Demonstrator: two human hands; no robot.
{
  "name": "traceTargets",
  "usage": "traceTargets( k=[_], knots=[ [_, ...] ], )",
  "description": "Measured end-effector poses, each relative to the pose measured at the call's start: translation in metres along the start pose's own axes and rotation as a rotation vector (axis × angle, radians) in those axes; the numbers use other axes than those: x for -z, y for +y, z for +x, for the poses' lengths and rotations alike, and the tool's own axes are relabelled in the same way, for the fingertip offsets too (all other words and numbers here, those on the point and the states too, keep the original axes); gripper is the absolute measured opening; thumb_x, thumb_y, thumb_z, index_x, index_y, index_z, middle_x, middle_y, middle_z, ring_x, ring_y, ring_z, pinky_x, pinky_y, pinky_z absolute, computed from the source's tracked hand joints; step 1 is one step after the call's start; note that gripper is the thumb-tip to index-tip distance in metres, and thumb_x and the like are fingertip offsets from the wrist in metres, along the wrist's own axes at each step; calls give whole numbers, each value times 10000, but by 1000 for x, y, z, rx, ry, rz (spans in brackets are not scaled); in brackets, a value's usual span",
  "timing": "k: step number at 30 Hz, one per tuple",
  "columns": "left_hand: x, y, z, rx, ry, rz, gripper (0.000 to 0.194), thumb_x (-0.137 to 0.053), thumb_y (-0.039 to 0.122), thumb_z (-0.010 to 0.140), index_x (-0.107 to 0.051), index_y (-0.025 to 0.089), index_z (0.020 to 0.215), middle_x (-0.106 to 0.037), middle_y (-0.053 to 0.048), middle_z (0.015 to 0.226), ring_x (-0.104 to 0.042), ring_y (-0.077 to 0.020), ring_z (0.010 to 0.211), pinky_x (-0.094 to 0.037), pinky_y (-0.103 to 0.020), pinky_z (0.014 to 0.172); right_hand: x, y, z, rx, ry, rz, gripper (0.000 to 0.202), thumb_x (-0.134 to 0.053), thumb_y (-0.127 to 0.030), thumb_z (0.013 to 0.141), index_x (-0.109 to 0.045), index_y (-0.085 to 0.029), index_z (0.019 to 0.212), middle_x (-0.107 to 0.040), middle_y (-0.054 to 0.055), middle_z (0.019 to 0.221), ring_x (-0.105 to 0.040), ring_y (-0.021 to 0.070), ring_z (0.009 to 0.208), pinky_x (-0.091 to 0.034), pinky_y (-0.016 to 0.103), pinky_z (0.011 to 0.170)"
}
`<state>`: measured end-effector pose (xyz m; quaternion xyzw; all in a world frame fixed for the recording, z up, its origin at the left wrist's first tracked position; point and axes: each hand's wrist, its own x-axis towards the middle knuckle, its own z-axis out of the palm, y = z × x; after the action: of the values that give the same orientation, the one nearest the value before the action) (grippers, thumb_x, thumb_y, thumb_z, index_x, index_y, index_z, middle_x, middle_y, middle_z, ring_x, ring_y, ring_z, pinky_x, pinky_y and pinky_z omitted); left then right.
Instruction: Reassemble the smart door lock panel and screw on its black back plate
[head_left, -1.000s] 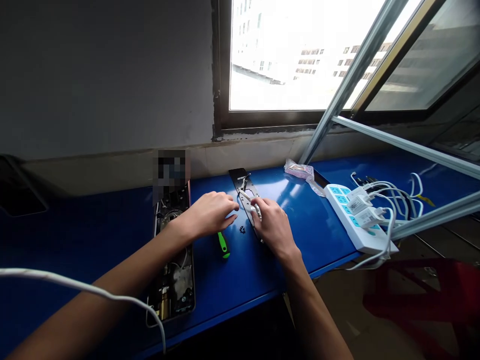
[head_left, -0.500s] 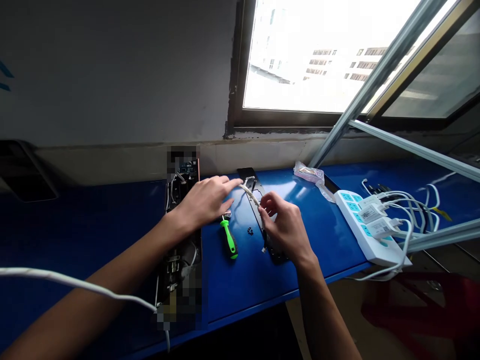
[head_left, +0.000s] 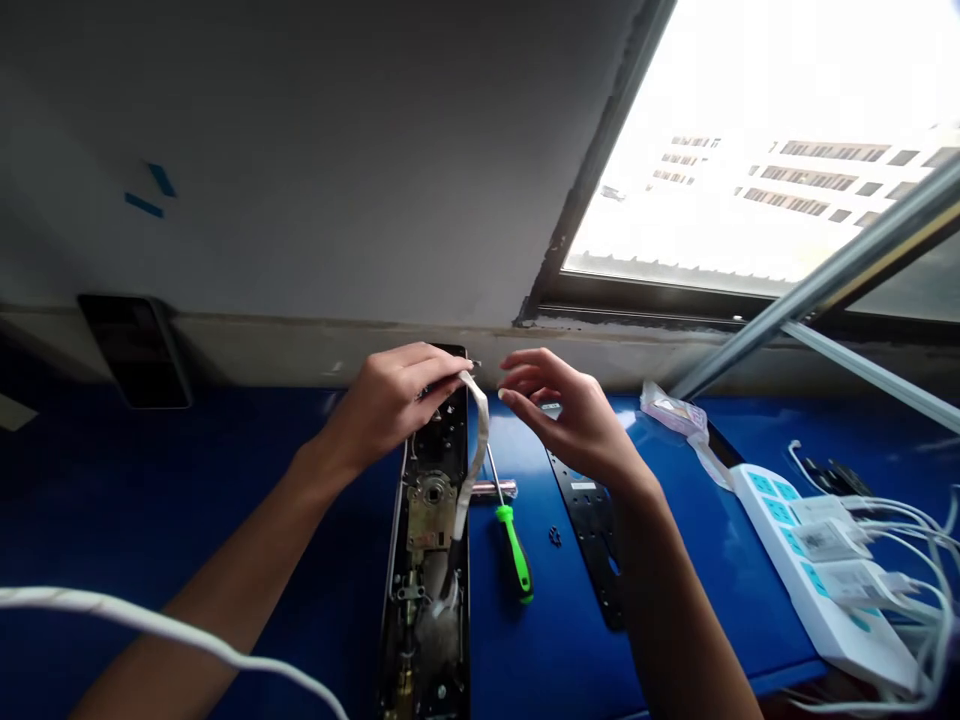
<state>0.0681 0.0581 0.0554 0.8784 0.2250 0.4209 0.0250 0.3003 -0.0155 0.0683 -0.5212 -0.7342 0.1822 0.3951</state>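
Note:
My left hand (head_left: pixel 405 405) pinches the upper end of a white wrapped cable (head_left: pixel 480 440) between thumb and fingers. The cable hangs down over a long black housing (head_left: pixel 431 510) with a brass-coloured mechanism inside, which looks like a door lock body. Its lower end turns black and finishes in small, blurred connectors above the housing. To the right of the cable, my right hand (head_left: pixel 566 415) is raised with its fingers apart and nothing in them. Below it lies a long black plate (head_left: pixel 589 520) with cut-outs, partly hidden by my right hand and forearm.
Between housing and plate lie a green-and-black screwdriver (head_left: pixel 514 555), a small shiny cylinder (head_left: pixel 504 490) and several small dark screws (head_left: pixel 555 536). A power strip (head_left: pixel 810 570) with plugged chargers is at right, a plastic bag (head_left: pixel 675 410) behind it. A white cord (head_left: pixel 187 635) crosses lower left.
My left hand has brought the cable from above the black plate to over the housing. My right hand has let go of it. The view has swung to the left.

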Motion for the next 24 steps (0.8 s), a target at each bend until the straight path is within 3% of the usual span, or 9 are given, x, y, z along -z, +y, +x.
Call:
traceTargets(
  k=[2,4,8,12,17,20,24],
  knots=[
    [0,-4,-2,-13,45,6,193,-606,163,1026,-747,160,1159,-795,-68,1123,-754,-182,1030,-591,-294,950,-13,6,21,23,81,-151,391,-656,-217,946,-621,-271,1332,-728,46,1250,-703,153,904,-593,317,817],
    [-3,-8,-4,-51,85,-1,180,-618,160,1022,-739,152,1155,-795,-68,1101,-754,-183,1014,-598,-293,933,-26,9,36,63,54,-216,401,-657,-204,942,-647,-273,1338,-728,58,1284,-711,172,931,-592,334,842],
    [-9,-9,-5,-65,130,-50,159,-641,147,1011,-731,126,1140,-791,-76,1070,-748,-182,982,-599,-295,909,-43,7,48,101,15,-234,213,-592,-198,967,-732,-218,1127,-767,88,1145,-700,220,953,-558,362,846],
    [-9,-9,-3,-37,134,-183,183,-651,156,1010,-725,180,1176,-788,-48,1125,-747,-161,1031,-595,-275,956,-46,7,51,124,39,-234,194,-546,-143,958,-720,-198,1023,-748,69,918,-662,216,854,-507,340,761],
    [-3,-31,-4,105,-12,-220,301,-718,204,969,-710,226,1269,-747,-34,1232,-716,-178,1128,-578,-289,1023,-39,18,48,120,120,-150,123,-615,-152,961,-711,-205,1016,-780,37,953,-727,161,836,-547,271,786],
    [-1,-46,-10,253,-149,-108,338,-691,293,984,-692,263,1321,-654,-62,1379,-606,-261,1311,-530,-414,1124,-36,22,44,124,61,-95,132,-678,-146,930,-731,-232,1014,-805,0,953,-755,134,830,-567,220,770],
    [-4,-51,-16,399,-355,-133,495,-652,393,988,-560,380,1474,-441,-39,1600,-468,-322,1466,-474,-505,1190,-36,24,40,106,-15,-63,105,-692,-183,928,-759,-241,983,-810,-9,894,-746,122,762,-538,185,610]
  ],
)
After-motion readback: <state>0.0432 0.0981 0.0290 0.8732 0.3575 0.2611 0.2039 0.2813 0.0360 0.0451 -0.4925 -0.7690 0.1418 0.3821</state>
